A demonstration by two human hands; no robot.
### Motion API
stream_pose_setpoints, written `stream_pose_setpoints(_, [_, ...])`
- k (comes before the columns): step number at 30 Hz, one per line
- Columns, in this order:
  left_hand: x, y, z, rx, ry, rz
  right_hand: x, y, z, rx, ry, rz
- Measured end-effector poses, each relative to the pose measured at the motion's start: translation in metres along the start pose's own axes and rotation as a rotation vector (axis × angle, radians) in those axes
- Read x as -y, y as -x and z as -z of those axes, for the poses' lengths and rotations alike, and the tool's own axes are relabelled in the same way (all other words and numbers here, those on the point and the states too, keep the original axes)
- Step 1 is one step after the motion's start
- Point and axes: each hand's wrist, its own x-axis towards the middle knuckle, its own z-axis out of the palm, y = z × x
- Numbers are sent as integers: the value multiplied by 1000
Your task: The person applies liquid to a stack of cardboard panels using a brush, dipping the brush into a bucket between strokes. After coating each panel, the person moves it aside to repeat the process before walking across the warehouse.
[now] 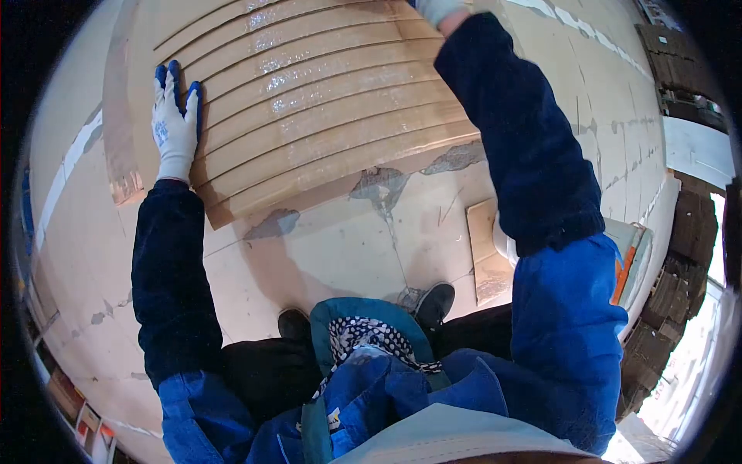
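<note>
Overlapping brown cardboard sheets [309, 100] lie fanned out in rows on the floor, with shiny wet-looking streaks down their middle. My left hand [176, 124], in a white glove with blue fingertips, rests at their left edge with its fingers spread. At the top edge of the view my right hand [440, 9], also gloved, is over the far right part of the sheets. Its fingers are mostly cut off and blurred, so what it holds, if anything, cannot be made out.
A long cardboard strip [120, 116] lies left of the sheets. A cardboard piece [488, 255] and a pale container [638, 263] are near my right arm. Stacks of brown cardboard [672, 286] line the right side. The floor [348, 255] has worn grey patches.
</note>
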Motion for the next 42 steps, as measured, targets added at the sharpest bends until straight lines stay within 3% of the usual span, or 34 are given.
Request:
stream_pose_setpoints(2, [2, 0, 0, 2, 11, -3, 10, 54, 24, 154, -93, -295])
stream_pose_setpoints(4, [1, -1, -1, -3, 24, -5, 41, 125, 53, 334, 303, -519])
stream_pose_setpoints(5, [1, 0, -1, -3, 10, -4, 15, 161, 57, 256, 20, -441])
stream_pose_setpoints(8, [-2, 0, -1, 2, 1, -4, 12, 252, 88, 450, 295, -279])
stream_pose_setpoints(10, [-2, -1, -1, 3, -3, -4, 21, 262, 90, 416, 238, -345])
stream_pose_setpoints(13, [-2, 0, 0, -15, -42, -4, 52, 210, 69, 368, -5, -393])
stream_pose_setpoints(17, [-4, -1, 3, 0, -42, 32, 56, 84, 8, 319, 323, -243])
stream_pose_setpoints(18, [-5, -1, 3, -9, -42, 24, 43, 47, -26, 219, 153, 280])
stream_pose_setpoints(19, [-5, -1, 5, -9, -35, 31, 43, 26, -45, 318, -25, 153])
stream_pose_setpoints(20, [-6, 0, 6, -5, -24, 37, 44, 12, -58, 284, 106, 265])
stream_pose_setpoints(21, [-6, 0, 6, -20, -9, 33, 40, 3, -75, 245, 81, 21])
stream_pose_setpoints(22, [-6, -1, 6, -12, -9, 40, 13, -15, -84, 141, 415, 482])
stream_pose_setpoints(26, [-3, 1, 2, -36, -6, 31, 0, 49, -65, 36, 547, 656])
stream_pose_setpoints(28, [0, 2, 0, -40, -34, 25, -1, 122, -26, 258, 503, 587])
stream_pose_setpoints(29, [2, 2, -2, -60, -41, -2, 2, 163, -10, 379, 470, 395])
stream_pose_setpoints(30, [2, 3, -3, -57, -33, -4, 9, 199, 14, 542, 444, 337])
stream_pose_setpoints(33, [4, 2, -5, -70, -44, 13, 27, 273, 54, 631, 371, 247])
stream_pose_setpoints(35, [6, 2, -7, -67, -42, 10, 42, 287, 74, 709, 391, -46])
stream_pose_setpoints(36, [6, 2, -7, -70, -43, 9, 46, 272, 73, 693, 516, 33])
stream_pose_setpoints(39, [13, 2, -11, -76, -32, -17, 49, 200, 57, 394, 332, 89])
stream_pose_setpoints(40, [14, 1, -12, -78, -16, -26, 50, 174, 52, 398, 307, 50])
stream_pose_setpoints(41, [16, 2, -12, -54, -27, -12, -47, 160, 64, 406, 136, -187])
stream_pose_setpoints(42, [19, 2, -13, -58, -28, -25, 52, 128, 40, 462, 285, 195])
